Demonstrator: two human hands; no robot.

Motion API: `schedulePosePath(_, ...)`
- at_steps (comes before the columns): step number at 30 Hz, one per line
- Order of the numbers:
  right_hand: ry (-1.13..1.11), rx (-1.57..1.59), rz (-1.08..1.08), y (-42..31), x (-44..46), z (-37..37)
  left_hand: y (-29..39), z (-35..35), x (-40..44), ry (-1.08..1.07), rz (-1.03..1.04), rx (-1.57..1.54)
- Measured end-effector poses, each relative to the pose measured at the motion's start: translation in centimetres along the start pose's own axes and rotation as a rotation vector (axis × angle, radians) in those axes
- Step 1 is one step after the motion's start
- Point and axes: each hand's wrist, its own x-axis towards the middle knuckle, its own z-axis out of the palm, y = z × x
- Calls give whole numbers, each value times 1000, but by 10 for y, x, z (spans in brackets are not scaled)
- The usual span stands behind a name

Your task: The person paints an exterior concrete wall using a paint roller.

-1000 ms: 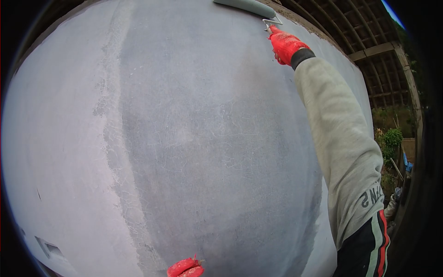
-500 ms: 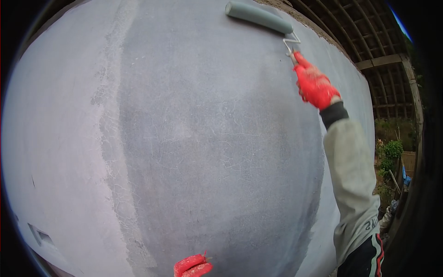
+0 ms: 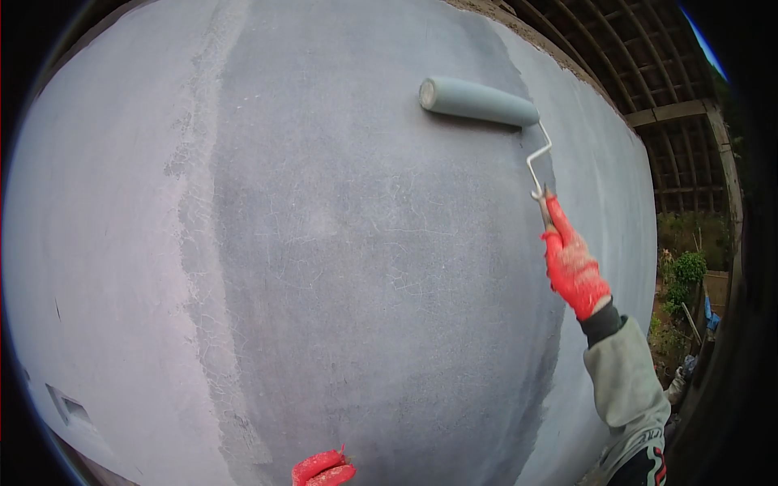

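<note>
My right hand [image 3: 574, 271], in a red glove, is closed round the handle of a paint roller [image 3: 482, 103]. One finger stretches along the handle toward the bent white wire frame. The grey-green roller sleeve lies nearly level across the upper part of the wall [image 3: 348, 243], over a darker damp-looking band with fine cracks. At the bottom edge only the curled red-gloved fingers of my left hand [image 3: 322, 470] show, apart from the roller. Whatever they grip is out of view.
A rough, paler cracked strip [image 3: 207, 267] runs down the wall left of the dark band. Low on the left is a small rectangular recess [image 3: 77, 411]. Beyond the wall's right edge are a timber-framed roof [image 3: 668, 65], a green bush [image 3: 689, 267] and a blue object [image 3: 711, 312].
My right hand has come down and slightly right, bringing the roller lower on the wall. The damp-looking band now reaches higher at the upper right. My left hand has shifted slightly left and down.
</note>
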Motion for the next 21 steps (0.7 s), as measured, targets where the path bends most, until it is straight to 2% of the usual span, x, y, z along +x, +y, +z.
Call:
schedulePosePath(3, -36, 149, 47, 2, -12, 4, 3, 2, 9, -13, 16, -13)
schedulePosePath(4, 10, 66, 26, -1, 5, 6, 4, 3, 9, -14, 13, -9)
schedulePosePath(6, 13, 26, 153, -46, 44, 1, 4, 5, 13, 4, 30, -21)
schedulePosePath(9, 36, 172, 1, -62, 147, 3, 4, 7, 18, 23, 47, 7)
schedulePosePath(12, 30, 225, 99, -101, 186, -3, 2, 8, 17, 50, 1, 15)
schedulePosePath(13, 45, 195, 121, -107, 186, -5, 1, 7, 15, 52, 2, 20)
schedulePosePath(15, 0, 152, -7, -87, 164, -9, -2, 3, 11, 44, 13, 20)
schedulePosePath(19, -29, 168, 194, -51, 47, -12, -9, -9, 5, 72, 32, -19)
schedulePosePath(21, -12, 166, 74, -2, 24, -12, -11, -18, 5, 60, 28, 6)
